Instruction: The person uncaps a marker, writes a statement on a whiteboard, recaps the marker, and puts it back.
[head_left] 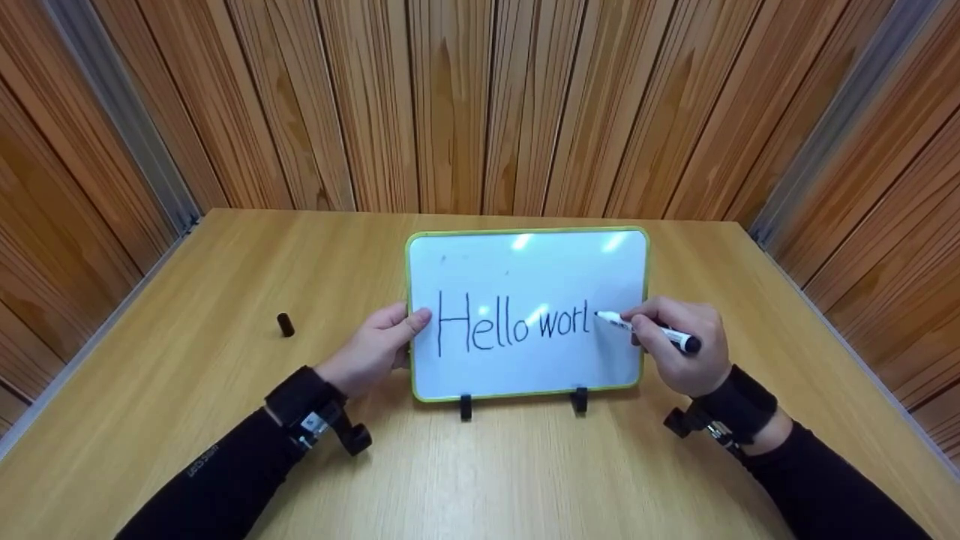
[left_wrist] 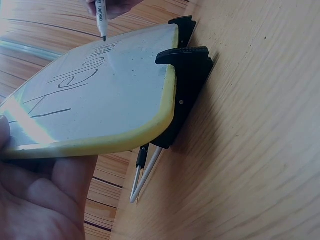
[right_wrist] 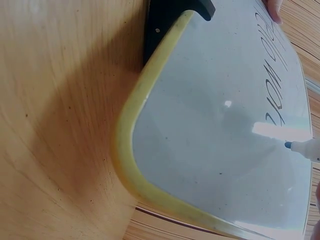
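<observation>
A small whiteboard [head_left: 525, 371] with a yellow-green frame leans upright on a black stand [left_wrist: 187, 90], bearing the black handwriting "Hello worl". My left hand [head_left: 379, 341] grips its left edge, thumb on the front face and fingers behind. In my right hand [head_left: 686, 345] a white marker [head_left: 671, 337] is pinched between thumb and fingers, its dark tip just right of the last letter. In the right wrist view the marker's tip [right_wrist: 288, 145] is close over the board's face, beside the writing. The left wrist view shows the left palm under the frame's edge.
A black marker cap [head_left: 285, 325] lies on the wooden table [head_left: 225, 405], left of the left hand. Two black stand hooks [head_left: 466, 407] hold the board's lower edge. Wood-plank walls [head_left: 450, 105] enclose the table at the back and sides.
</observation>
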